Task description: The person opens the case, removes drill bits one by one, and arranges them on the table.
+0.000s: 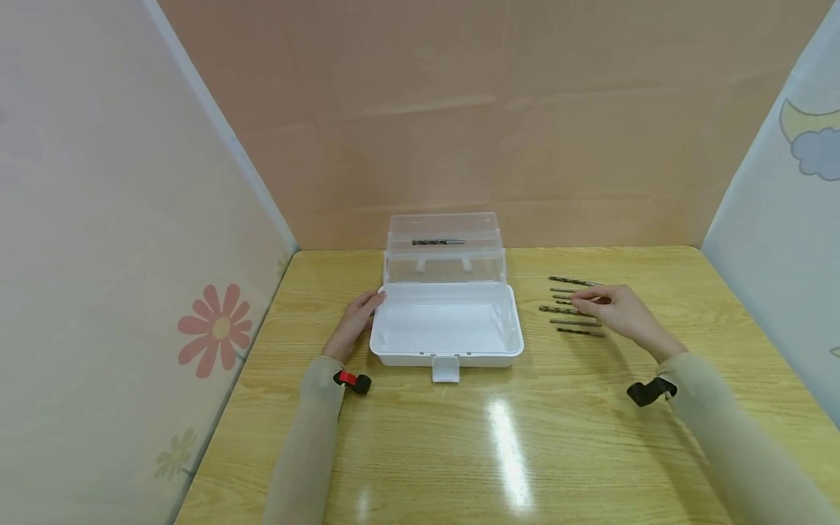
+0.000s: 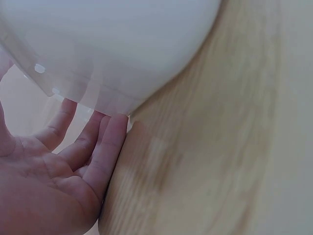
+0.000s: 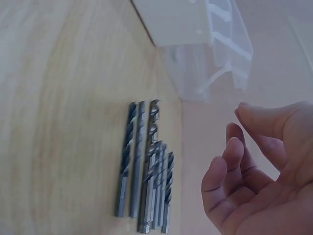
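We see the left hand (image 1: 354, 321) resting with relaxed, straight fingers against the left wall of the open white box (image 1: 446, 324), grasping nothing. The box sits mid-table (image 1: 407, 437), its clear lid (image 1: 445, 248) standing up at the far side, with 1 drill bit (image 1: 437, 242) showing in the lid. To the right lie loose drill bits (image 1: 571, 310) in a row. Our right hand (image 1: 620, 310) hovers just above them, fingers loosely curled and holding nothing.
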Available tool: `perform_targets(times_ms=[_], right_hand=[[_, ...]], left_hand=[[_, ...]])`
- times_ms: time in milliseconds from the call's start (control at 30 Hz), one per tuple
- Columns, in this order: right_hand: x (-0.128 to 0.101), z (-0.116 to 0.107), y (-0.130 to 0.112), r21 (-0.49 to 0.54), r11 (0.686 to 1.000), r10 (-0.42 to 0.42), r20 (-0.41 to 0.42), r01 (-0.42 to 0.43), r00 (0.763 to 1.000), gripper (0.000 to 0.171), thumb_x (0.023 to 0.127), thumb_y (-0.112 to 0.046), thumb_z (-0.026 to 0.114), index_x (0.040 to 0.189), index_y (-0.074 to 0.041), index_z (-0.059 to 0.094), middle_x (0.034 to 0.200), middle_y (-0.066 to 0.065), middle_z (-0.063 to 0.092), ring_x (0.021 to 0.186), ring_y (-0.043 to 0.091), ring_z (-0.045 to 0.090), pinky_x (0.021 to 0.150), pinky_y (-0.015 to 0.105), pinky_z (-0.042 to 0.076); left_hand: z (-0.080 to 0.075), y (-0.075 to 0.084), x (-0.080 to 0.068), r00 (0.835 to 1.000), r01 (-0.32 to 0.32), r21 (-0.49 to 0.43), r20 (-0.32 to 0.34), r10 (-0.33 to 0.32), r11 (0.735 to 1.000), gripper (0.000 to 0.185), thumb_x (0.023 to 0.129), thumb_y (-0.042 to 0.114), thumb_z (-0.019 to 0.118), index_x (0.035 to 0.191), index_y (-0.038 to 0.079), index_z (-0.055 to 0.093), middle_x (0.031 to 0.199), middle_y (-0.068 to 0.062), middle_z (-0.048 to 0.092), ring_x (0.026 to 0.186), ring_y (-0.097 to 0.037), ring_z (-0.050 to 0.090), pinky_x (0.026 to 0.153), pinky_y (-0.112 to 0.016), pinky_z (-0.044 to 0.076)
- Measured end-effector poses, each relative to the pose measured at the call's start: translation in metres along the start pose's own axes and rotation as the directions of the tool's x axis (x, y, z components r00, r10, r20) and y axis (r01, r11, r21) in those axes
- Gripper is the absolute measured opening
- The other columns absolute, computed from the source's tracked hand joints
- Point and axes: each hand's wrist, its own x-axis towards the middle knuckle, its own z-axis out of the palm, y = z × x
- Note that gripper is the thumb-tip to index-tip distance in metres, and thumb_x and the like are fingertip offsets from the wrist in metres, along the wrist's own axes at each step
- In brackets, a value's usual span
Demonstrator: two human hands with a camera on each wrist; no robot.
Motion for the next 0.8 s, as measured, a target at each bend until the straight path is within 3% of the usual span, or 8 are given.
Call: perform_targets(times_ms=[333,633,800], right_hand=[[0.019,-0.009,-0.035,-0.015,1.0,-0.017,0.003,0.017,1.0,0.054,0.109,-0.049,0.058,0.142,-0.007,0.066,0.137,0.021,0.067,0.101,0.022,0.064,0.078,0.035,0.058],[0.043,-0.01,-0.067,-0.067,0.995,-0.07,-0.008,0.069,0.998,0.051,0.108,-0.05,0.06,0.138,-0.01,0.07,0.137,0.019,0.069,0.109,0.03,0.066,0.081,0.033,0.054],[0.056,-0.008,-0.085,-0.094,0.992,-0.082,-0.01,0.081,0.997,0.048,0.107,-0.048,0.061,0.136,-0.01,0.072,0.138,0.019,0.069,0.105,0.031,0.07,0.077,0.033,0.055]], left_hand=[[0.0,0.0,0.0,1.0,0.003,0.002,0.001,-0.003,1.0,0.074,0.106,0.057,0.058,0.161,0.01,0.044,0.161,-0.013,0.05,0.146,-0.03,0.048,0.119,-0.048,0.044],[0.0,0.0,0.001,1.0,0.001,0.002,0.003,-0.001,1.0,0.074,0.105,0.057,0.059,0.161,0.01,0.045,0.16,-0.013,0.051,0.145,-0.03,0.049,0.116,-0.048,0.045],[0.0,0.0,0.001,1.0,0.002,-0.002,0.002,-0.002,1.0,0.076,0.104,0.058,0.06,0.16,0.01,0.045,0.16,-0.013,0.051,0.147,-0.031,0.047,0.12,-0.051,0.043]])
